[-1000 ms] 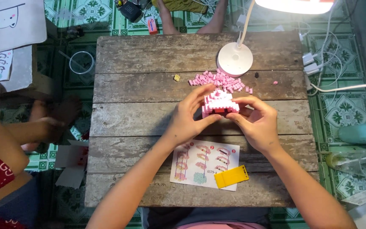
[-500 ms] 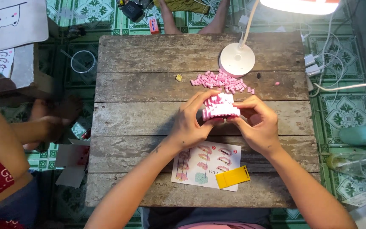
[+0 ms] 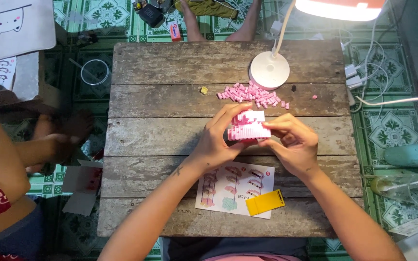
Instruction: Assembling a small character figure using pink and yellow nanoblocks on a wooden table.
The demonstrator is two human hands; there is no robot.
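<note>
2 hands [image 3: 218, 140] [image 3: 293, 145] gripping pink brick model [image 3: 247, 126], long axis left-right, upright

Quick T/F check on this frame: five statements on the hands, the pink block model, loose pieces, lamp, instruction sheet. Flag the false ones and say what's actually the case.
1. Both the left hand and the right hand hold the pink block model. True.
2. The pile of loose pink pieces lies beside the round white lamp base. True.
3. The yellow tool is in the right hand. False: it lies on the edge of the instruction sheet, untouched.
4. The instruction sheet lies beyond the lamp base. False: it lies at the near end of the wooden table, between the forearms.
5. The model rests flat on the table, unheld. False: both hands grip it.
</note>
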